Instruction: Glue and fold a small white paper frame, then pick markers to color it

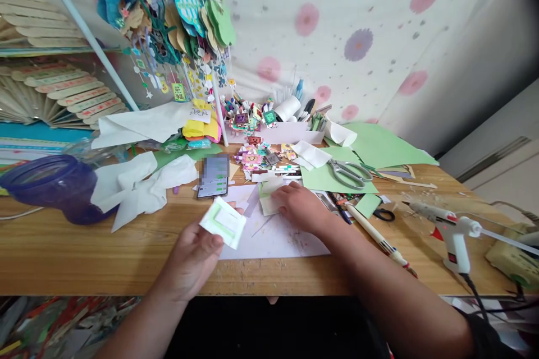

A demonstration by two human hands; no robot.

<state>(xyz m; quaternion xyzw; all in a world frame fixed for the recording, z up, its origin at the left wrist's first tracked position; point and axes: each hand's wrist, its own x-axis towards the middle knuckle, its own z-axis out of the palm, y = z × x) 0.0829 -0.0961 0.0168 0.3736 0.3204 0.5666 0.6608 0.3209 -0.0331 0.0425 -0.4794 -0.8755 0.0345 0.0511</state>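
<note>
In the head view, my left hand (196, 255) is closed on a small white and pale green paper piece (223, 222), raised over the table's front. The thumb lies on its near edge and the fingers are behind it. My right hand (297, 206) reaches to a pale green and cream paper sheet (268, 193) on the white work paper (252, 241). Its fingertips rest on that sheet; whether they grip it is hidden by the back of the hand. A phone (213, 176) lies just beyond my left hand.
At right are a white glue gun (446, 230), scissors (349, 173), a multicolour pen (377, 235) and green paper (387, 146). A purple plastic jar (54, 190) and crumpled white paper (151, 185) lie at left. Behind stand a pen box (278, 133) and a rack of hanging paper crafts (189, 8).
</note>
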